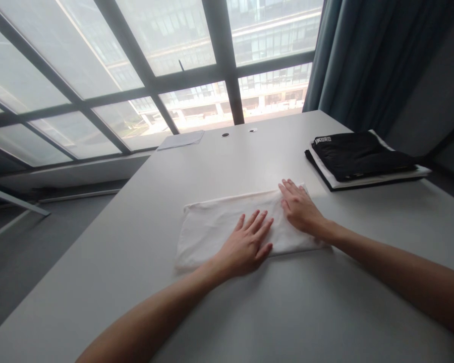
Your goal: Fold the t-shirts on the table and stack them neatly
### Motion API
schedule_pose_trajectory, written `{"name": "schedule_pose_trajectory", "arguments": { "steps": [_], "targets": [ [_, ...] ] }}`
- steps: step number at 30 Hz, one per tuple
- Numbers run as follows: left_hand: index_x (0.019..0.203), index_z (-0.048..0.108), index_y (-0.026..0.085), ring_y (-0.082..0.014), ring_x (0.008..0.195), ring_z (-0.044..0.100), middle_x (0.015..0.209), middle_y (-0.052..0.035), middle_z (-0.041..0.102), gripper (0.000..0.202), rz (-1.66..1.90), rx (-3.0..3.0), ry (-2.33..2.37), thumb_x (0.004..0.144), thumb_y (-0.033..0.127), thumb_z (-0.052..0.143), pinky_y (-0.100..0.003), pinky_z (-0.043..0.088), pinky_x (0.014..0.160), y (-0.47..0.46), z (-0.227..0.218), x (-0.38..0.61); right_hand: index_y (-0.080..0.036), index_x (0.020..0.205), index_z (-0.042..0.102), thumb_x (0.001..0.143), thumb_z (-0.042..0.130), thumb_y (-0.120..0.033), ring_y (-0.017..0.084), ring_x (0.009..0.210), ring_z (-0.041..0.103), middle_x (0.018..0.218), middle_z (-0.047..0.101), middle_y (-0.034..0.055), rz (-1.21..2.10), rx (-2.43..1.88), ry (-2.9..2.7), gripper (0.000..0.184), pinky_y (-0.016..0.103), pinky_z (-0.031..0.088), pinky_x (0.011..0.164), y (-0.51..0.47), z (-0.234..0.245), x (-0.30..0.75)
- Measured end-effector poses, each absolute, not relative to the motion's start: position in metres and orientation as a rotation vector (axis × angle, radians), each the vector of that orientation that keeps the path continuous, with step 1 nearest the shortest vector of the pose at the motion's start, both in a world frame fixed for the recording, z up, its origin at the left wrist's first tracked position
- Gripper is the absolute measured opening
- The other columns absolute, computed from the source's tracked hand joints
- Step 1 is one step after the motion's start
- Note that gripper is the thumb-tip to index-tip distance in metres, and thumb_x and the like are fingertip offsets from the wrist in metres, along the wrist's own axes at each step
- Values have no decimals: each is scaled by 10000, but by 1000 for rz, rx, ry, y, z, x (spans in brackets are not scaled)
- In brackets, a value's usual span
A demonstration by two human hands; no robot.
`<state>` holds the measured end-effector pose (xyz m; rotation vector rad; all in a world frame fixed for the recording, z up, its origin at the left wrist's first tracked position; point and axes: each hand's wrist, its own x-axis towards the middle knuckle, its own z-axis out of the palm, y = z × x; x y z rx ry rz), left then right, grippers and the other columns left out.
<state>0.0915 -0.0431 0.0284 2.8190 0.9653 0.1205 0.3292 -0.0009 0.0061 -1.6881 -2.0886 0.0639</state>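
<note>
A folded white cloth lies flat on the grey table, a long rectangle running left to right. My left hand rests palm down on the cloth's near middle, fingers stretched out. My right hand lies flat on the cloth's right end, fingers extended and together. Neither hand holds anything.
A stack of folded black and white garments sits at the table's far right. A sheet of paper lies at the far edge by the window, near two small round cable holes. A dark curtain hangs at the right.
</note>
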Motion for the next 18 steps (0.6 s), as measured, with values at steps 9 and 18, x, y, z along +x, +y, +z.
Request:
{"name": "schedule_pose_trajectory", "arguments": {
  "steps": [9, 18],
  "targets": [
    [1605, 305, 310, -314, 1572, 136, 1695, -77, 213, 603, 54, 2835, 835, 1058, 564, 315, -587, 125, 1250, -45, 26, 90, -40, 1329, 630, 956, 497, -281, 298, 1252, 609, 1330, 663, 215, 160, -1788, -1989, 463, 391, 421, 1121, 45, 5, 395],
    [1597, 321, 338, -308, 1575, 117, 1698, -66, 203, 608, 47, 2825, 825, 1048, 599, 308, -577, 102, 1254, -45, 29, 91, -54, 1288, 675, 894, 623, -278, 285, 993, 719, 1163, 740, 209, 443, -2005, -1799, 456, 356, 536, 902, 47, 29, 415]
  ]
}}
